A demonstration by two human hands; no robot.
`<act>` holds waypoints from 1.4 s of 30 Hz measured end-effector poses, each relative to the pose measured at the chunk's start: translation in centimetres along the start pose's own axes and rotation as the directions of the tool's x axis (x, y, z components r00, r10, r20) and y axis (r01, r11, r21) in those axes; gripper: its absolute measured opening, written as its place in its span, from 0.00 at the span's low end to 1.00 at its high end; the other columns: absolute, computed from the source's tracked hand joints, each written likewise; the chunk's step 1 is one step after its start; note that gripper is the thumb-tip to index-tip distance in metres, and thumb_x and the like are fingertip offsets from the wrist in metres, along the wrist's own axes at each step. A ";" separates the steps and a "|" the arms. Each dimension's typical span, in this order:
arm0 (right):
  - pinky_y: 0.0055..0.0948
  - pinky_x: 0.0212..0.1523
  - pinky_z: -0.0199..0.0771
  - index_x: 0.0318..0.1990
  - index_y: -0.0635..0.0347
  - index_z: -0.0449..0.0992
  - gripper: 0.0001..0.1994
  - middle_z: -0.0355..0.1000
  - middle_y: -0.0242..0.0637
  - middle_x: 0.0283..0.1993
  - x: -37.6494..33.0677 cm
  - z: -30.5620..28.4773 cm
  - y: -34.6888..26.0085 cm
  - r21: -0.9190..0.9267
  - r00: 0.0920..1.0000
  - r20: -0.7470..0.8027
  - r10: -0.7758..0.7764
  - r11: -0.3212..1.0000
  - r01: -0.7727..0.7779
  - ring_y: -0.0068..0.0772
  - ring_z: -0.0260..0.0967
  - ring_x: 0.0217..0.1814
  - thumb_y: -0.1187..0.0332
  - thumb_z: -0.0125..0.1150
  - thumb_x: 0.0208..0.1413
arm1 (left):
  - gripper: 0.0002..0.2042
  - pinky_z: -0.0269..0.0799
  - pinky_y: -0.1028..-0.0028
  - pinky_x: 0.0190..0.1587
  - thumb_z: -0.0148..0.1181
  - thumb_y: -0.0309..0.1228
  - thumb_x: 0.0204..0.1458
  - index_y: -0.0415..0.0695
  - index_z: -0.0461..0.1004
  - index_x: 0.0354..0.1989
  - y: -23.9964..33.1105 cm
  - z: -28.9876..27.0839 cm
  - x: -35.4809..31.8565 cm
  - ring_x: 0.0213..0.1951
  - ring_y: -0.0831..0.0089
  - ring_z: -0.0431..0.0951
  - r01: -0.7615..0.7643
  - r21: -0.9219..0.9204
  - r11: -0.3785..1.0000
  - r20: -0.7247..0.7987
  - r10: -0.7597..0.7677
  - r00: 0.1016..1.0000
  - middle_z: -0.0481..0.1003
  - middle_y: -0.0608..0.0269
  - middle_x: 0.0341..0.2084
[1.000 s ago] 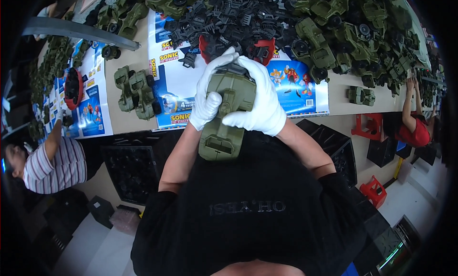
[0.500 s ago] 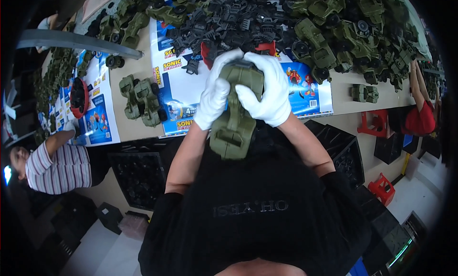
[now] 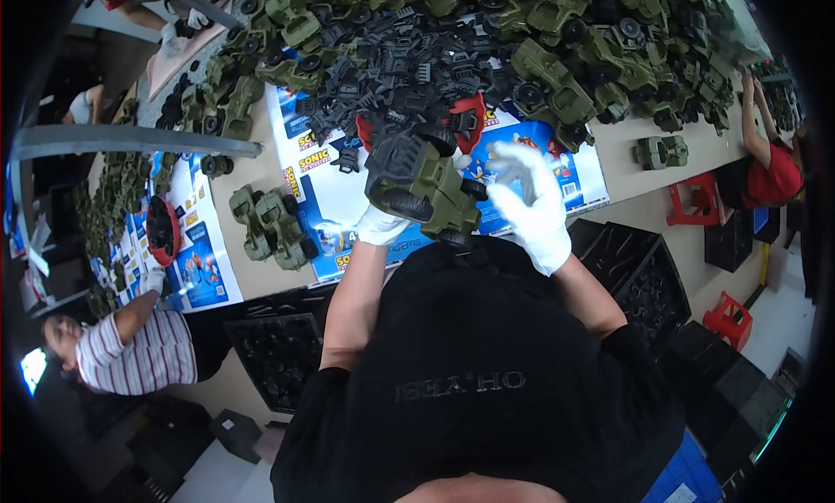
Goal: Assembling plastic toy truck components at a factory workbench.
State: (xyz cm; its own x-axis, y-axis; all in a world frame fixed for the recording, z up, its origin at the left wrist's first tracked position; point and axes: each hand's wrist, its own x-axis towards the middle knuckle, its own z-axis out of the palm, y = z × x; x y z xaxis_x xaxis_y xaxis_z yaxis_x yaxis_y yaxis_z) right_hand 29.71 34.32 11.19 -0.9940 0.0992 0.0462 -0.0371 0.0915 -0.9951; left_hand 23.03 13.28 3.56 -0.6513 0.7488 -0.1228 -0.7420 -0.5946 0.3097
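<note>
The person at the bench has a green toy truck (image 3: 442, 186) up in front of the chest, above the near edge of the printed sheet (image 3: 329, 190), tipped over at an angle so that its dark front end and black wheels show. It rests in the gloved left hand (image 3: 383, 227), which grips it from underneath and behind; most of those fingers are hidden by the toy, so I can't tell exactly how they close on it. The gloved right hand (image 3: 532, 209) is off to the side, just beside the truck, its thumb and fingers spread wide around nothing. Beyond the truck, the sides of a red tray (image 3: 470, 120) stick out near a big heap of small black plastic parts (image 3: 409, 77). More green toy trucks (image 3: 557, 90) are piled up to the right of that heap, wheels pointing every which way. Two matching trucks (image 3: 283, 231) lie side by side on the tan tabletop (image 3: 622, 179) left of the sheet, and a single truck (image 3: 663, 152) lies by itself to the right. Over on the left a co-worker in a striped shirt (image 3: 143, 355) reaches to a similar sheet near a red bowl of dark parts (image 3: 177, 233). Black crates (image 3: 274, 355) stand below the table.
</note>
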 end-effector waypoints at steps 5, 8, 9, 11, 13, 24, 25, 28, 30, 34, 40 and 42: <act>0.40 0.53 0.69 0.56 0.61 0.67 0.39 0.68 0.50 0.53 -2.0 -1.3 -2.2 -0.511 0.937 0.144 -0.317 0.787 0.345 0.52 0.69 0.53 0.51 0.76 0.37 | 0.44 0.63 0.57 0.62 0.73 0.38 0.40 0.43 0.55 0.66 -1.4 -0.3 2.0 0.60 0.52 0.66 -0.165 0.419 0.893 0.001 0.181 0.984 0.58 0.53 0.65; 0.47 0.58 0.62 0.58 0.60 0.65 0.44 0.64 0.50 0.59 -2.5 -1.4 -1.3 -0.701 0.958 0.177 -0.227 0.654 0.284 0.55 0.63 0.58 0.43 0.74 0.35 | 0.50 0.62 0.59 0.64 0.77 0.34 0.33 0.41 0.53 0.67 -2.1 2.5 4.3 0.61 0.56 0.65 -0.171 0.371 0.913 -0.032 0.196 0.980 0.57 0.56 0.66; 0.46 0.54 0.63 0.58 0.53 0.66 0.42 0.63 0.42 0.61 -3.0 -1.1 -0.4 -0.734 0.958 0.127 -0.257 0.625 0.265 0.52 0.61 0.60 0.48 0.74 0.33 | 0.49 0.62 0.59 0.64 0.77 0.34 0.33 0.40 0.53 0.67 -2.6 2.6 4.5 0.61 0.56 0.65 -0.173 0.366 0.914 -0.039 0.201 0.979 0.57 0.56 0.65; 0.46 0.52 0.64 0.58 0.53 0.66 0.41 0.63 0.42 0.60 -3.4 -1.7 0.0 -0.761 0.956 0.069 -0.286 0.604 0.235 0.52 0.62 0.60 0.50 0.74 0.33 | 0.44 0.63 0.60 0.63 0.72 0.30 0.40 0.40 0.53 0.66 -3.2 2.9 6.0 0.61 0.58 0.65 -0.182 0.370 0.911 0.028 0.185 0.982 0.59 0.56 0.65; 0.44 0.48 0.66 0.58 0.51 0.67 0.39 0.65 0.41 0.58 -3.7 -1.8 0.2 -0.806 0.937 -0.064 -0.342 0.571 0.153 0.50 0.65 0.56 0.56 0.74 0.32 | 0.39 0.64 0.61 0.62 0.69 0.29 0.44 0.40 0.54 0.66 -4.0 4.2 6.7 0.60 0.60 0.66 -0.132 0.364 0.922 -0.060 0.164 0.985 0.61 0.57 0.62; 0.42 0.48 0.73 0.62 0.65 0.57 0.50 0.68 0.55 0.52 -5.4 -7.3 3.1 -0.716 0.876 -0.346 -0.335 0.698 -0.016 0.54 0.72 0.49 0.50 0.78 0.33 | 0.25 0.71 0.67 0.55 0.55 0.19 0.55 0.44 0.59 0.62 -9.5 11.3 12.0 0.50 0.70 0.73 -0.112 0.580 0.807 -0.089 0.200 0.976 0.70 0.61 0.50; 0.41 0.49 0.72 0.62 0.65 0.57 0.50 0.69 0.53 0.51 -5.5 -7.9 2.0 -0.736 0.847 -0.304 -0.435 0.673 0.081 0.52 0.72 0.49 0.50 0.79 0.32 | 0.22 0.72 0.67 0.54 0.52 0.24 0.58 0.43 0.60 0.61 -9.1 11.7 12.6 0.49 0.69 0.74 -0.077 0.500 0.863 -0.070 0.129 0.989 0.71 0.59 0.49; 0.36 0.45 0.69 0.59 0.62 0.62 0.48 0.71 0.42 0.49 -5.8 -9.8 -1.7 -0.687 0.777 -0.154 -0.610 0.631 0.359 0.41 0.71 0.46 0.51 0.82 0.28 | 0.20 0.76 0.65 0.48 0.41 0.37 0.63 0.38 0.63 0.59 -7.1 9.9 14.8 0.46 0.64 0.76 0.193 0.299 0.935 -0.136 -0.159 0.978 0.73 0.53 0.46; 0.35 0.43 0.68 0.56 0.61 0.65 0.45 0.72 0.39 0.48 -4.9 -10.8 -2.6 -0.708 0.780 -0.091 -0.620 0.591 0.387 0.40 0.71 0.44 0.51 0.81 0.30 | 0.23 0.77 0.62 0.45 0.40 0.42 0.62 0.36 0.65 0.57 -6.9 9.2 14.9 0.43 0.62 0.78 0.243 0.280 0.929 -0.124 -0.216 0.969 0.74 0.49 0.43; 0.37 0.45 0.69 0.52 0.59 0.69 0.39 0.74 0.38 0.46 -3.4 -10.8 -1.7 -0.664 0.785 -0.064 -0.616 0.614 0.427 0.42 0.72 0.45 0.50 0.79 0.33 | 0.21 0.74 0.67 0.50 0.38 0.38 0.64 0.36 0.63 0.58 -7.2 6.9 14.4 0.48 0.63 0.76 0.233 0.093 0.968 0.183 -0.247 0.952 0.72 0.49 0.49; 0.40 0.51 0.70 0.54 0.61 0.71 0.37 0.72 0.45 0.50 -1.5 -12.8 -1.5 -0.533 0.708 -0.192 -0.680 0.678 0.506 0.46 0.72 0.48 0.54 0.78 0.36 | 0.21 0.74 0.67 0.50 0.38 0.37 0.63 0.36 0.63 0.58 -8.6 4.4 13.0 0.48 0.63 0.76 0.266 -0.020 0.964 0.117 -0.262 0.958 0.71 0.48 0.49; 0.39 0.53 0.69 0.56 0.62 0.70 0.39 0.70 0.45 0.53 -0.3 -12.7 -2.3 -0.498 0.744 -0.357 -0.565 0.789 0.360 0.45 0.69 0.53 0.54 0.78 0.35 | 0.21 0.74 0.67 0.50 0.38 0.37 0.63 0.36 0.63 0.58 -8.9 3.5 12.0 0.48 0.62 0.76 0.282 -0.060 0.957 0.100 -0.276 0.956 0.71 0.48 0.49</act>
State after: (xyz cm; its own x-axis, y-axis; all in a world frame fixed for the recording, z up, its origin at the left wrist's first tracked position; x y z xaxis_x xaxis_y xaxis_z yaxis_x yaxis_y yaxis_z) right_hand 31.40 46.65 14.61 -0.6814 0.3760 0.6279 -0.3360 0.6015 -0.7248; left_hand 22.42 28.60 2.60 -0.4023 0.9091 -0.1081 -0.9038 -0.3755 0.2052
